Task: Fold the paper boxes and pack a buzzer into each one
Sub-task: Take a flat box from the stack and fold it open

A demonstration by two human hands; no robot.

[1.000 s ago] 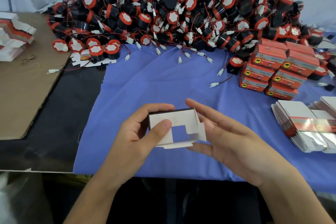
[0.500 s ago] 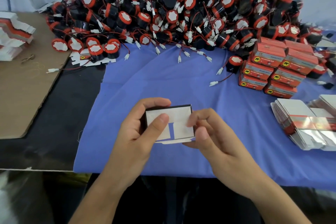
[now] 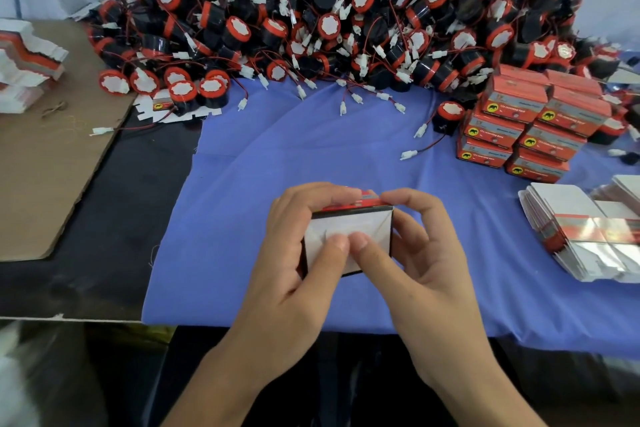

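The left hand [image 3: 294, 263] and right hand [image 3: 419, 270] clamp the paper box [image 3: 367, 229] between them near the front edge of the blue cloth [image 3: 277, 166]. Their fingers curl over its top, and both thumbs meet on the white flap. The hands hide the box's sides, and its far face is out of sight.

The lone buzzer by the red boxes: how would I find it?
Find the big heap of buzzers at the back of the blue cloth. Left of the stacked red boxes, one buzzer sits apart on the cloth, its wire trailing forward.
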